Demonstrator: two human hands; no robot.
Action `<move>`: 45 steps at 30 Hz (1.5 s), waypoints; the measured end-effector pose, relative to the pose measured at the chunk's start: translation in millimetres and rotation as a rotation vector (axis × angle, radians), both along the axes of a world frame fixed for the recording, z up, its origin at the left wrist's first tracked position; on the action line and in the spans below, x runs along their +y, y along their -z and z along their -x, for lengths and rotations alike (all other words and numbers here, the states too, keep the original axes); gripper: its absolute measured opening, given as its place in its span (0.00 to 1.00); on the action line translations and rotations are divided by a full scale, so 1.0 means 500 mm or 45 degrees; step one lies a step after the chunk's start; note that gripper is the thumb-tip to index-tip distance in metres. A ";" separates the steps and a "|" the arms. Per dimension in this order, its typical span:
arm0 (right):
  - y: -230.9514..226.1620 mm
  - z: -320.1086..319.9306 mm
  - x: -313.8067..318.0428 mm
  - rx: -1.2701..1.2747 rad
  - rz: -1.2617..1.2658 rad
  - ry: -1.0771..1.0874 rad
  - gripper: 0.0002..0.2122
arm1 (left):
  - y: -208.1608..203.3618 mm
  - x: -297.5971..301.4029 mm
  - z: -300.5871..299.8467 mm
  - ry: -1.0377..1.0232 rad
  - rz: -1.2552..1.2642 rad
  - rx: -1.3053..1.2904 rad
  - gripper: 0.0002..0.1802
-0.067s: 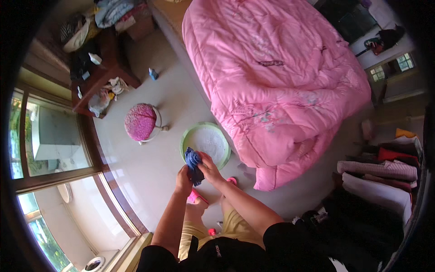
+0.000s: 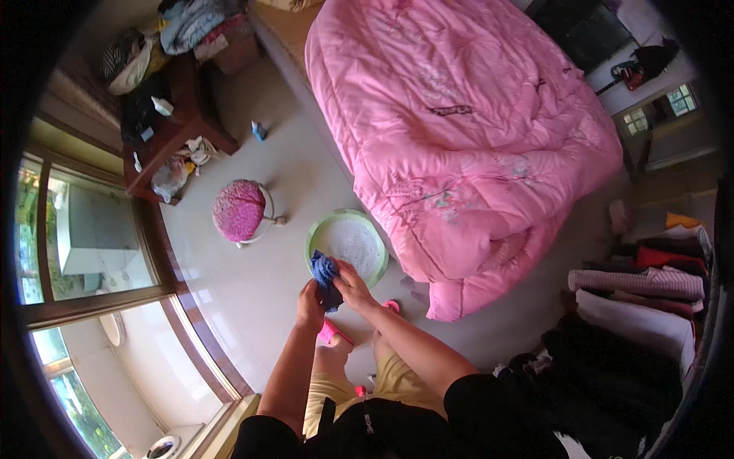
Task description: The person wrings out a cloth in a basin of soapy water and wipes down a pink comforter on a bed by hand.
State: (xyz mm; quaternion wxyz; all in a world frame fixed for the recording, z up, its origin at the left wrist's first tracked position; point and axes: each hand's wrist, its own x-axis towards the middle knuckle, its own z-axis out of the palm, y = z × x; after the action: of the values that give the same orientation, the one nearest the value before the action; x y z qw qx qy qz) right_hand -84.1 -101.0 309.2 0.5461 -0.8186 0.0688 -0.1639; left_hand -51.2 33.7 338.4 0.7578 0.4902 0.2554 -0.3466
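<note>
Crumpled dark-blue fabric cloth (image 2: 325, 273), long axis near-vertical, sits below frame centre; left hand (image 2: 310, 303) and right hand (image 2: 352, 286) both curl fingers around it, right nearer the round pale-green basin (image 2: 310, 239).

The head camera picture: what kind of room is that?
Probably a bedroom in someone's home. A big pink quilt lies spread out, a row of clothes lines the right side, and a round pink stool stands on the floor.
</note>
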 end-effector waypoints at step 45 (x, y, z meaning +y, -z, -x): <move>-0.646 0.191 -0.056 0.424 -0.109 -0.378 0.19 | -0.542 0.066 0.137 0.108 0.467 -0.182 0.17</move>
State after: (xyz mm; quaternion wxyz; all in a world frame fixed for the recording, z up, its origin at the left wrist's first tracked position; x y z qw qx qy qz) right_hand -179.6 -128.9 632.4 0.5798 -0.8115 0.0437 0.0587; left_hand -119.5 66.7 609.5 0.8354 0.3774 0.1128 -0.3832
